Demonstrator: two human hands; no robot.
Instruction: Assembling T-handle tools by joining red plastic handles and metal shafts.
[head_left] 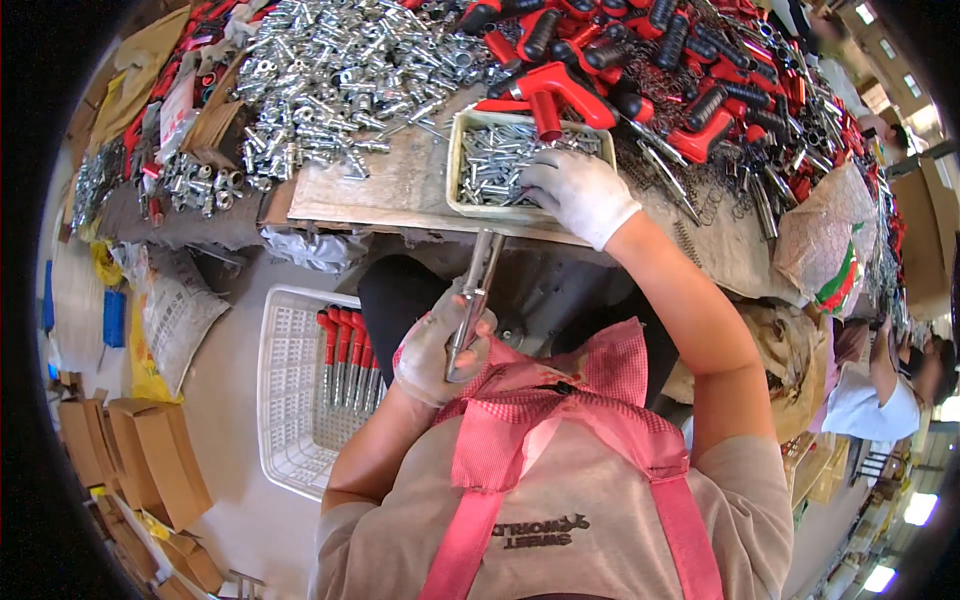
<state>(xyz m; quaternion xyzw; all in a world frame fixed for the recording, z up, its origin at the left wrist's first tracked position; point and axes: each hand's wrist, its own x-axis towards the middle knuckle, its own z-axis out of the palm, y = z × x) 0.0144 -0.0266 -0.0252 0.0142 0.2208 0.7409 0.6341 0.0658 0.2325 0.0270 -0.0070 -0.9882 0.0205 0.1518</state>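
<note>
My left hand [445, 350], in a white glove with bare fingertips, is wrapped round a shiny metal tube [482, 272] with a slot in its side. The tube is held upright and slightly tilted in front of the bench edge. My right hand [580, 195], also in a white glove, reaches into a cream plastic bin [455, 160] at the bench edge. Its bent fingertips are pressed together among small metal pins [490, 160]; whatever they pinch is hidden. A red plastic gun-shaped handle [570, 92] lies across the bin's far rim.
Loose metal fittings [340, 75] are heaped at the back left of the bench [370, 195]. Red and black handles [690, 70] pile up at the back right, near springs and rods. Below left, a white basket [285, 400] holds several red-handled tools [345, 345]. Cardboard boxes [150, 460] stand beyond.
</note>
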